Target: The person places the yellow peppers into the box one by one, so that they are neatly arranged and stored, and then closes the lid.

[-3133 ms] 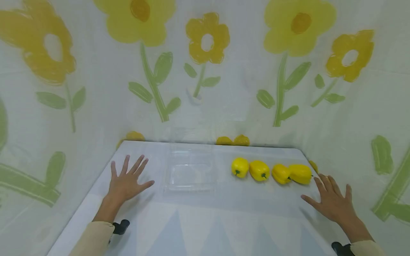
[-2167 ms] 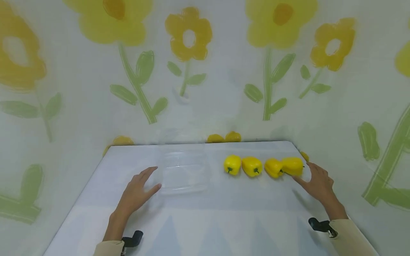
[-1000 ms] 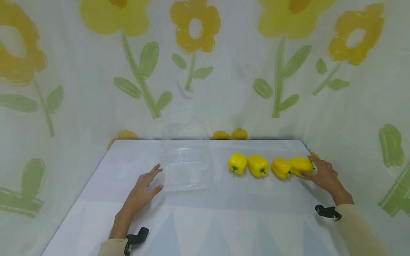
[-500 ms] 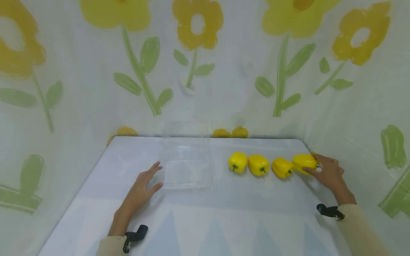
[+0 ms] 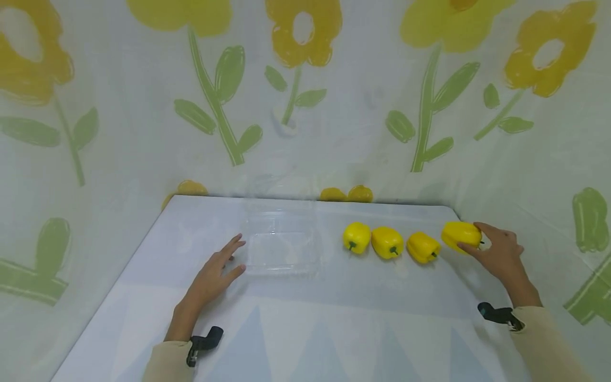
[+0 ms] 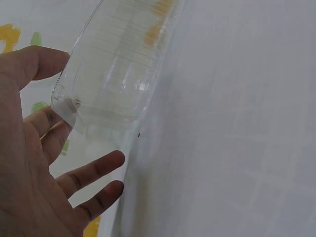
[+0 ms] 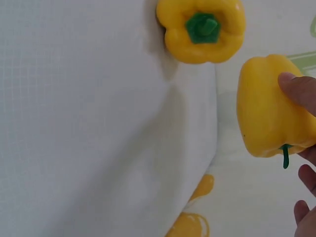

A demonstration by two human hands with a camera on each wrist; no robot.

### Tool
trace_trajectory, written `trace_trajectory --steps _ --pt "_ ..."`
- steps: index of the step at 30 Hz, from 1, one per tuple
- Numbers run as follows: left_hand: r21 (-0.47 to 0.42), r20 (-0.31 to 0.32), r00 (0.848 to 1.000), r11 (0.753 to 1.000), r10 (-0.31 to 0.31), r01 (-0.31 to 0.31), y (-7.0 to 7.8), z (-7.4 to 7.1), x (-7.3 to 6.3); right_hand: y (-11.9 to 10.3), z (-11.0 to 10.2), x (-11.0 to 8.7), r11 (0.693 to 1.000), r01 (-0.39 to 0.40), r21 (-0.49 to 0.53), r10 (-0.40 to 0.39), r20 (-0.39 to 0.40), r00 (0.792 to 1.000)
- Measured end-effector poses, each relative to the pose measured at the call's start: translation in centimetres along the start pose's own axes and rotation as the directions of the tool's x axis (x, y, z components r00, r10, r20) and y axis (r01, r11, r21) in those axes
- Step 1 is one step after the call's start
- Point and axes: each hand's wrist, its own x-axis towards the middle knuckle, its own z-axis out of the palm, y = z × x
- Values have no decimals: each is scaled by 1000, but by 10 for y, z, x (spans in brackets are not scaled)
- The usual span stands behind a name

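My right hand (image 5: 501,253) grips a yellow bell pepper (image 5: 459,236) between thumb and fingers. In the right wrist view that pepper (image 7: 271,108) is raised clear of the table, its green stem pointing away from the other peppers. My left hand (image 5: 210,281) touches the left side of a clear plastic container (image 5: 281,249), with thumb and fingers spread apart along it. The left wrist view shows the thumb tip at the container's edge (image 6: 111,69) and two fingers near its corner. Three more yellow bell peppers, one the rightmost pepper (image 5: 423,248), lie in a row right of the container.
The white table (image 5: 334,318) has pale blue triangles toward its front. A white curtain (image 5: 353,132) printed with yellow flowers hangs behind and on both sides. The container's transparent lid (image 5: 281,188) stands up at its back.
My right hand has closed on the rightmost pepper, lifted it and drawn it rightward, away from its neighbour. Earlier, my left hand came in from the left to the container's side.
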Motion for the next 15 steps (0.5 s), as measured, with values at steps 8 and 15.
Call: trace_trajectory --steps 8,15 --pt "-1 18 1000 1000 -14 14 1 0 0 -23 -5 -5 1000 19 6 -19 -26 999" --pt "-12 11 1000 1000 -7 7 1 1 1 -45 -7 -7 999 47 15 -47 -39 998"
